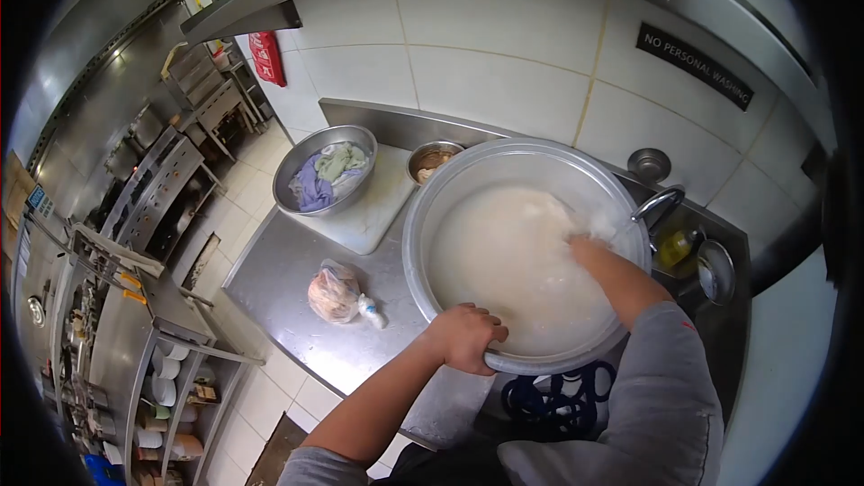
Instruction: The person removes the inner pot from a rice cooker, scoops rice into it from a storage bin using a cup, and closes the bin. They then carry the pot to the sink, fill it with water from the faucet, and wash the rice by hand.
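A large metal basin full of cloudy, whitish water stands at the sink end of the steel counter. My left hand grips the basin's near rim, its fingers curled over the edge. On the right side of the basin, my right hand dips into the water close to the tap. Its fingers are lost under the surface, so whether it holds anything is hidden. What looks like running water shows white between the tap and the hand.
Left of the basin, a tied plastic bag lies on the counter. Behind it, a steel bowl of cloths rests on a white cutting board. A small metal bowl and a yellow-liquid bottle flank the basin.
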A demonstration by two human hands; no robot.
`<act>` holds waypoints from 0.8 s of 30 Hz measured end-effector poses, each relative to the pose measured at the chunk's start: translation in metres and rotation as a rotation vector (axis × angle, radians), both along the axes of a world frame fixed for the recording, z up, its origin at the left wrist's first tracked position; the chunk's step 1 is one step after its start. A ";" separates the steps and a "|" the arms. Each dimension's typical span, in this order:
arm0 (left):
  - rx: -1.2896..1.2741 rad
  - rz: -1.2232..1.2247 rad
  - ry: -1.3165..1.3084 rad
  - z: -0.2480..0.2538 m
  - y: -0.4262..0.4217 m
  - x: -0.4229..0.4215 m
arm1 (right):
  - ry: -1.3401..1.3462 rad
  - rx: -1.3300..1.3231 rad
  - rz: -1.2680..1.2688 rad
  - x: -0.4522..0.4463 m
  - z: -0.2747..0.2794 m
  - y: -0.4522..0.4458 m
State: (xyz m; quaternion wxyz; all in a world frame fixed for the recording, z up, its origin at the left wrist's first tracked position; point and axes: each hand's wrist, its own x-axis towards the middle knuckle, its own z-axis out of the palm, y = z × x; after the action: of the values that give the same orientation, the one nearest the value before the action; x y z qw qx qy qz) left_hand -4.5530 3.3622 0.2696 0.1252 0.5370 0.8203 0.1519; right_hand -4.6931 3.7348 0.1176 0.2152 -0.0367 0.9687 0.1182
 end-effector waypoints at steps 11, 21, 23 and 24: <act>0.001 0.007 0.001 -0.001 -0.003 -0.001 | -0.496 -0.240 0.341 0.095 -0.033 -0.087; -0.063 0.063 -0.063 -0.002 -0.005 -0.002 | -0.284 -0.277 0.343 -0.028 -0.033 -0.247; -0.022 0.024 -0.030 0.001 -0.005 -0.002 | -0.215 -0.286 0.259 -0.064 -0.038 -0.234; -0.033 0.032 -0.028 0.001 -0.004 -0.003 | -0.176 -0.277 0.217 -0.080 -0.041 -0.222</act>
State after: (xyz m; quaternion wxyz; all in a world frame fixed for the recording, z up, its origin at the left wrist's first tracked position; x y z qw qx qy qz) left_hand -4.5563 3.3580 0.2709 0.1429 0.5194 0.8294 0.1479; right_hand -4.7734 3.5126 0.0765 0.2780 -0.1805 0.9435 0.0027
